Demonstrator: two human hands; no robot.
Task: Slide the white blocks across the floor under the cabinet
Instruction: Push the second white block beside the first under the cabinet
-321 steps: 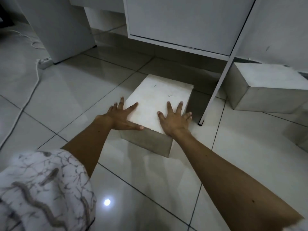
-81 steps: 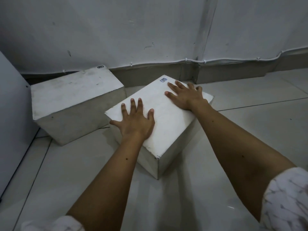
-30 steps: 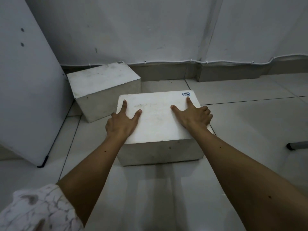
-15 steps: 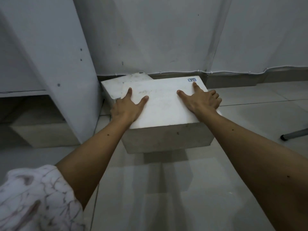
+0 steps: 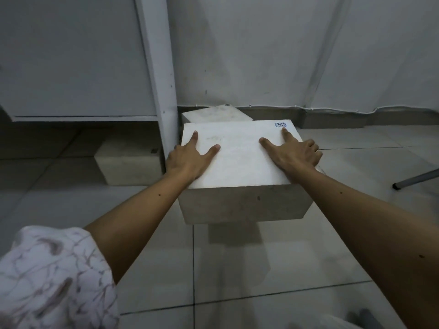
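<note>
both the left hand (image 5: 187, 160) and right hand (image 5: 293, 154) press flat, fingers spread, on the white block (image 5: 237, 162) beside the cabinet leg (image 5: 164, 91), which could snag its corner if pushed straight.

Small blue-bordered sticker (image 5: 280, 125) is sitting at the far right corner of the near white block (image 5: 237, 157), handwritten marks on it too small to read. Another tiny label (image 5: 227, 105) is showing on the block behind (image 5: 213, 115), also illegible. No other text is showing.

cabinet leg (image 5: 164, 96) blocks left, floor (image 5: 356, 150) right free
</note>
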